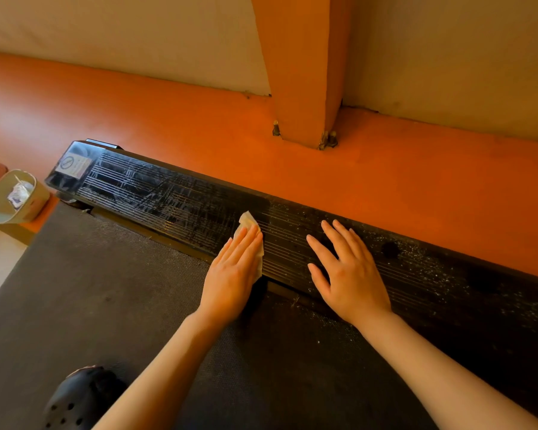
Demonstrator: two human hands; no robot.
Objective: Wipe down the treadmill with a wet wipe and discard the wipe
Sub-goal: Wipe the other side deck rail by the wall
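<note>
1. Treadmill side rail [180,193], black, ribbed, is seen running diagonally from upper left to lower right, w/ the grey textured belt [90,290] just beside it on the near side.
2. Wet wipe [249,225], white, crumpled, is pressed flat onto the rail under the left hand [233,271]; a corner is left sticking out past the fingertips, and an edge shows along the hand's right side.
3. Left hand: fingers are held straight and close together, palm down on the wipe. Nothing is pinched.
4. Right hand [348,274]: fingers are spread, palm laid flat on the rail, near the left hand but apart from it. Nothing is held.
5. Rail left of the wipe is seen shiny w/ wet streaks; rail right of the hands is speckled w/ pale dust/debris.
6. Small bin [28,206], pale, is seen on the floor at far left, near the rail's end cap [72,166]; crumpled white stuff is seen inside.
7. Black clog-type shoe [81,395] is seen on the belt, bottom left.
8. Orange floor [385,181] and a post base [305,119] w/ bolts are seen beyond the rail.
</note>
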